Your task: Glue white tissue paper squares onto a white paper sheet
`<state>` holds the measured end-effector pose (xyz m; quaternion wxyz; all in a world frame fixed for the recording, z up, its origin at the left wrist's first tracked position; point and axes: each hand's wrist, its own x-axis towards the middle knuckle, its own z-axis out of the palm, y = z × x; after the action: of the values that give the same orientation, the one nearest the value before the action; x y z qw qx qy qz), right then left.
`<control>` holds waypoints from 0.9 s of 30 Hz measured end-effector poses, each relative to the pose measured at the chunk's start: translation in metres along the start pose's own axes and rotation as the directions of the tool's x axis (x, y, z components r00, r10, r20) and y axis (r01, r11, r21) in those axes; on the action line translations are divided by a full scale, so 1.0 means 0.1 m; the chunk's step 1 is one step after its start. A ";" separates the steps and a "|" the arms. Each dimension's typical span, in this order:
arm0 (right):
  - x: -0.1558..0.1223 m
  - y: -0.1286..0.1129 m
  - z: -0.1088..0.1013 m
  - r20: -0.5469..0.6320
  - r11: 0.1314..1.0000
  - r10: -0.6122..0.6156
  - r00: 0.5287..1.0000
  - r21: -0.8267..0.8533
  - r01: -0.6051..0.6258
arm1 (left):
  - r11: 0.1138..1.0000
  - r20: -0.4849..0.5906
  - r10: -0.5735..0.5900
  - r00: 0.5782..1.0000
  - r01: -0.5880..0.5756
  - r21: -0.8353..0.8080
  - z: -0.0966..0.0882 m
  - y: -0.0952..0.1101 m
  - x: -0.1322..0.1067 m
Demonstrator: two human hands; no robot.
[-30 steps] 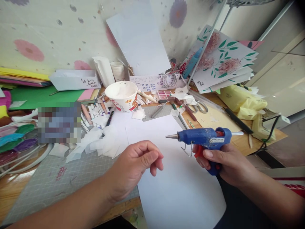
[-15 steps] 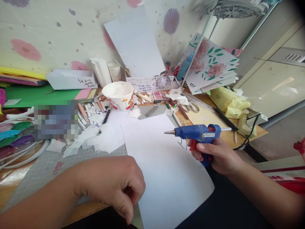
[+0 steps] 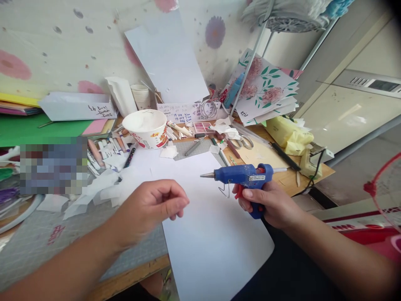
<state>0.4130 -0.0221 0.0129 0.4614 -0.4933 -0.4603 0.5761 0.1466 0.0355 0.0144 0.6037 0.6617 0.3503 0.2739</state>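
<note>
My right hand (image 3: 269,205) grips a blue hot-glue gun (image 3: 242,175) by its handle, nozzle pointing left, held a little above a large white sheet of paper (image 3: 206,234) that hangs over the table's front edge. My left hand (image 3: 153,207) hovers over the sheet's left edge, fingers curled loosely with thumb and forefinger pinched together; whether anything is between them I cannot make out. The gun's nozzle tip is a short way right of my left fingers.
A white paper bowl (image 3: 146,128) stands behind the sheet among markers (image 3: 106,148) and torn white scraps (image 3: 103,184). Scissors (image 3: 246,142), pens and flowered cards (image 3: 266,92) crowd the back right. A grey cutting mat (image 3: 46,242) covers the left.
My left hand dropped to the table's front edge, then rose again to hover beside the nozzle. The glue gun stayed in my right hand. The view shifted right.
</note>
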 end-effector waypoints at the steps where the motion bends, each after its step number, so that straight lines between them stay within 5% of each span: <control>1: 0.01 -0.01 0.05 -0.003 1.000 -0.001 1.000 0.020 0.001 | 0.997 -0.071 -0.011 0.997 0.005 -0.080 0.03 -0.02 0.00; 6: 0.12 -0.08 0.40 0.060 0.979 0.105 0.993 0.170 -0.114 | 0.909 -0.270 -0.100 0.958 -0.022 -0.416 0.23 -0.06 -0.02; 11: 0.22 -0.05 0.69 0.065 0.962 0.173 0.983 0.202 -0.182 | 0.779 -0.269 -0.194 0.943 -0.019 -0.627 0.33 -0.08 -0.03; 21: 0.22 0.10 0.84 0.027 0.983 0.142 0.990 0.112 -0.144 | 0.694 -0.319 -0.269 0.909 -0.046 -0.719 0.35 -0.09 0.00; 27: 0.22 0.12 0.87 0.033 0.987 0.134 0.990 0.080 -0.137 | 0.697 -0.268 -0.238 0.934 -0.028 -0.717 0.37 -0.10 -0.02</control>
<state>0.3234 -0.0089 0.0053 0.4346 -0.4960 -0.4082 0.6313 0.1731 0.0113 0.0002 0.7564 0.2984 0.3543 0.4618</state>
